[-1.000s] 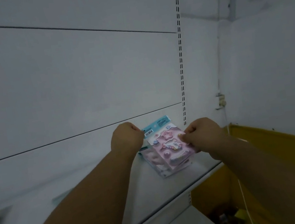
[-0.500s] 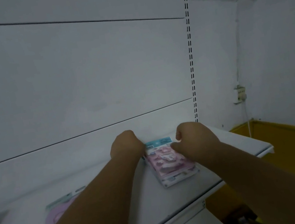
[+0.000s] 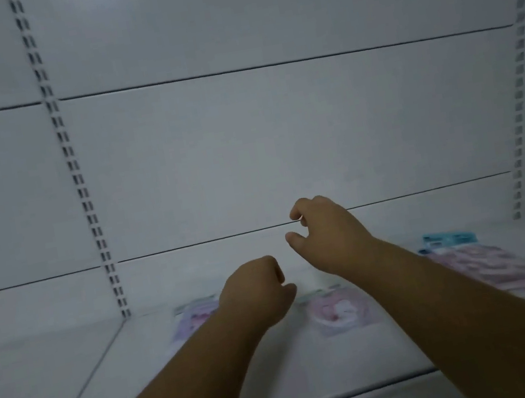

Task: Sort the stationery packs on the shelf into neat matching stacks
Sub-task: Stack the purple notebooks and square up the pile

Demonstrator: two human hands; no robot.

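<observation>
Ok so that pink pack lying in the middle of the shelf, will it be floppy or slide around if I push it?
The pink pack lies flat and looks thin, so probably light and somewhat bendy. Its wrapper looks like glossy plastic on the smooth white shelf, so a push likely slides it rather than tipping it. The image is blurry, so stiffness is uncertain.

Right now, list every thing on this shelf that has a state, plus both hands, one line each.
Left hand: loosely curled, holding nothing, above the shelf.
Right hand: raised, fingers part open, empty.
Stack of pink packs: lying flat at the right, blue header toward the back.
Middle pink pack: flat, single, untouched.
Lilac pack: flat, partly hidden by the left forearm.
</observation>
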